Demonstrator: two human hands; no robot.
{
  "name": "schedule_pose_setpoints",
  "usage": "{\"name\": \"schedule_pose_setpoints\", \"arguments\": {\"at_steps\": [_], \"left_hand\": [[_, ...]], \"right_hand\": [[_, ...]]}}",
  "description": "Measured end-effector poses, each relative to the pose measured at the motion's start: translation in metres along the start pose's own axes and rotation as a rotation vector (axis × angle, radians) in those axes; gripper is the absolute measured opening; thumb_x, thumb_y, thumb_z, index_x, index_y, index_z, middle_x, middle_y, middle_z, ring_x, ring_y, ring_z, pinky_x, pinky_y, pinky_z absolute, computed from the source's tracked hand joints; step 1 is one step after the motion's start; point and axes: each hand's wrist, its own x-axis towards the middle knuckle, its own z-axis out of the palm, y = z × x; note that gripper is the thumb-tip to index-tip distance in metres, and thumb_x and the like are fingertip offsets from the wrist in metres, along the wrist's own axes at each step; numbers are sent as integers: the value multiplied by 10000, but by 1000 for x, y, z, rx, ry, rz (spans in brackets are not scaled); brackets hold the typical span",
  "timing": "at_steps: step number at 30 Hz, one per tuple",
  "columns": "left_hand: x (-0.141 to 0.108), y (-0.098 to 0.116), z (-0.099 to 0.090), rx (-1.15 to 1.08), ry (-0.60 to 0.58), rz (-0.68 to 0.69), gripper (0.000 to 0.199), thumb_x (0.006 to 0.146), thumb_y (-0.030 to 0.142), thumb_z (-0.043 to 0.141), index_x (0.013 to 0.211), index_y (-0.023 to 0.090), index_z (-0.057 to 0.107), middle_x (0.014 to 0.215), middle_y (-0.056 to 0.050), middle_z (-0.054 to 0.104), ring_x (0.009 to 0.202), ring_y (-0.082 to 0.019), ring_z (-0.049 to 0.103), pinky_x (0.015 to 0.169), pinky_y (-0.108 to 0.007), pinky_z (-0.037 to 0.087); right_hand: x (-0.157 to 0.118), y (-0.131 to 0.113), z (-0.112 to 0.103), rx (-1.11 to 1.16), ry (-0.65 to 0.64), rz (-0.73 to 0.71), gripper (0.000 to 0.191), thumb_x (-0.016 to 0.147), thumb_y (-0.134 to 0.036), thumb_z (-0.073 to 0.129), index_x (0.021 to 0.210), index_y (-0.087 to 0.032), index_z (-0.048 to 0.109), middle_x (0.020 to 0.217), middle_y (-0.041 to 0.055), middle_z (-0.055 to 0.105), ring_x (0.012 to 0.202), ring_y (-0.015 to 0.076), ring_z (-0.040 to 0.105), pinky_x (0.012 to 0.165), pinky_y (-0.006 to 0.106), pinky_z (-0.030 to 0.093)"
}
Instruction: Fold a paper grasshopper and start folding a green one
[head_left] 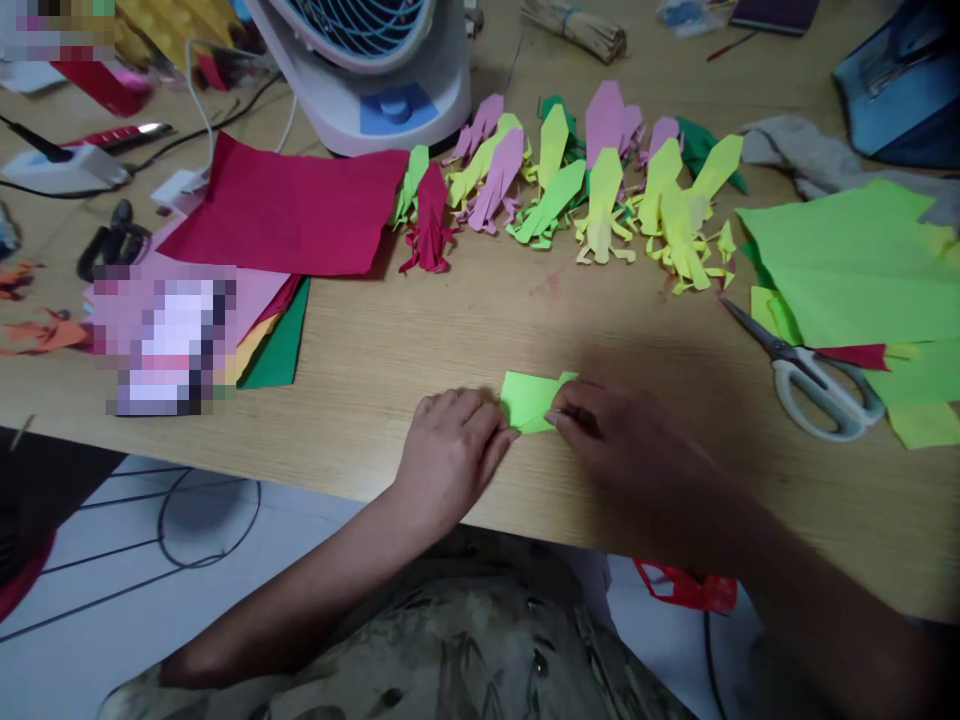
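Note:
A small piece of light green paper [527, 398] lies on the table near its front edge, with a fold or crease along its lower side. My left hand [456, 445] presses on its left end, fingers curled and thumb at the lower corner. At the right end, my right hand [600, 425] pinches the paper between thumb and fingers; this hand is slightly blurred. Beyond them lies a row of folded paper figures with cut, leg-like strips, among them a red figure [430, 220], a pink figure [495, 180] and a yellow figure [686, 225].
White-handled scissors [821, 385] lie open at the right beside light green sheets [855, 270]. A red sheet [292, 205] tops coloured paper on the left. At the back stand a white fan [382, 110] and a blue bag [900, 90]. A power strip [67, 170] trails cables.

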Motion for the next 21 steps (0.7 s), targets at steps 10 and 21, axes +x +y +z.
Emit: {"name": "schedule_pose_setpoints", "arguments": {"at_steps": [10,21], "left_hand": [[3,8,3,107,-33,-37,178,971,322,517,899,180,598,901,-100,635,866,-276,562,710,-404,372],[4,13,4,186,-50,-69,164,962,329,508,896,194,572,906,-108,631,858,-285,538,687,-408,362]], "right_hand": [[4,2,2,6,29,34,99,902,-222,582,818,-215,529,806,-7,581,682,148,476,621,303,283],[-1,-1,8,-69,104,47,61,925,-268,547,914,-227,503,855,16,620,701,175,520,632,307,305]]}}
